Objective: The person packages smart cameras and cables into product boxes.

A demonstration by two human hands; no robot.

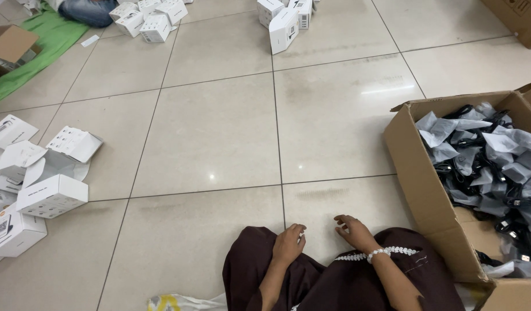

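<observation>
Hands idle: left hand [288, 245] and right hand [356, 232] lay loosely open, empty, on the knees. Cardboard box [422, 178] of bagged black cables [490, 167] sat full at right; white cartons [46, 193] lay unfilled on floor [213, 132] at left.

Single head-worn view, steeply down onto near tiled floor [219, 132]

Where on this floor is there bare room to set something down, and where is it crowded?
The widest bare tiles lie ahead of the left hand and right hand, between the white boxes at left and the cardboard carton of bagged black cables at right. It is crowded along the left edge and by the far box piles.
</observation>
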